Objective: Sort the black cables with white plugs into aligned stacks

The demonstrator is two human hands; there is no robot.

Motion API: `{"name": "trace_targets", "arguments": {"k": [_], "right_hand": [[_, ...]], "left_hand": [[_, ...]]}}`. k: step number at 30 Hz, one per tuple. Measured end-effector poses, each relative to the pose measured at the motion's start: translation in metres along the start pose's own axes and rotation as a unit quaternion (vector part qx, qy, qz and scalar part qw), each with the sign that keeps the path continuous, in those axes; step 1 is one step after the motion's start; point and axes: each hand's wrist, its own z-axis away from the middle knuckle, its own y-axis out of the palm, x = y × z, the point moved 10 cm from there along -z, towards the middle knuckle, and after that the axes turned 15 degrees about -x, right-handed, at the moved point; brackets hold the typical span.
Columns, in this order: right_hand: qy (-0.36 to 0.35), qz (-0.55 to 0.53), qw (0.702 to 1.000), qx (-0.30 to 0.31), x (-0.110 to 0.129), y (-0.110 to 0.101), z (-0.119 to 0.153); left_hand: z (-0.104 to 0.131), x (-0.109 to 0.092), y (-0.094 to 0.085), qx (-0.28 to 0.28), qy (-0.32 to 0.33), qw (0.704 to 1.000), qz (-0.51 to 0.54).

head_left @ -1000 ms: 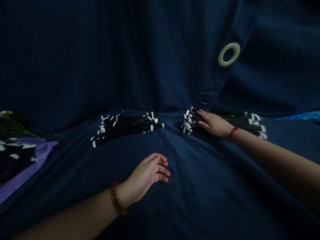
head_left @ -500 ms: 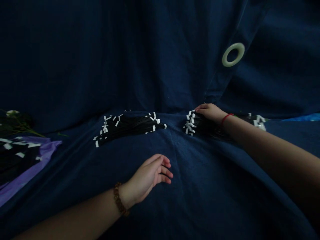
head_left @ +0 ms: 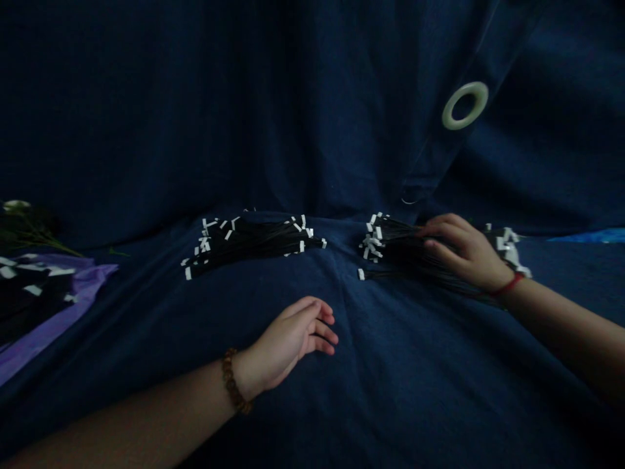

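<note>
My right hand (head_left: 461, 251) is over the right-hand bundle of thin black cables (head_left: 400, 251), which have white connectors at both ends. Its thumb and fingers close around some of these cables near the middle; what lies under the palm is hidden. One white connector (head_left: 361, 274) sits apart from the rest, on the near side of that bundle. Lower down, my left hand (head_left: 297, 339) hovers over the dark blue cloth (head_left: 371, 391), fingers loosely curled and apart, holding nothing. Beyond it lies a second bundle of black cables (head_left: 258, 240) with white ends.
At the far left, more white-ended black cables (head_left: 14, 299) rest on a purple sheet (head_left: 92, 280), with a white flower (head_left: 17, 207) on green stems behind. A blue strip (head_left: 590, 236) lies at the right. A pale ring (head_left: 465, 105) shows on the hanging cloth behind.
My right hand has moved right and nearer along the bundle, from its left end to its middle. A white connector now lies apart at the near side. My left hand has hardly moved.
</note>
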Motion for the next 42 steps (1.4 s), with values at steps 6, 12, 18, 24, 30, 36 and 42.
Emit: {"name": "trace_targets", "arguments": {"k": [6,12,18,24,30,36,42], "right_hand": [[-0.032,0.079,0.992,0.098,-0.021,0.008,0.073],[0.006,0.212,0.976,0.049,-0.056,-0.008,0.083],[0.024,0.318,0.947,0.045,-0.055,-0.011,0.078],[-0.021,0.338,0.938,0.075,-0.036,-0.006,0.083],[-0.045,0.368,0.929,-0.006,-0.011,0.001,0.064],[-0.041,0.361,0.931,-0.019,-0.037,0.001,0.062],[-0.012,0.354,0.935,-0.034,-0.065,-0.022,0.070]], "left_hand": [[0.000,0.000,0.000,0.007,-0.004,1.000,0.013],[-0.001,-0.001,-0.002,0.007,0.002,1.000,0.001],[0.001,-0.003,-0.001,-0.001,-0.001,1.000,-0.016],[0.003,-0.003,0.001,0.005,0.000,1.000,-0.022],[0.001,-0.002,-0.001,0.005,0.000,1.000,-0.025],[0.001,-0.002,-0.001,0.010,0.004,1.000,-0.027],[0.001,-0.001,-0.002,0.014,0.001,0.999,-0.039]]}}
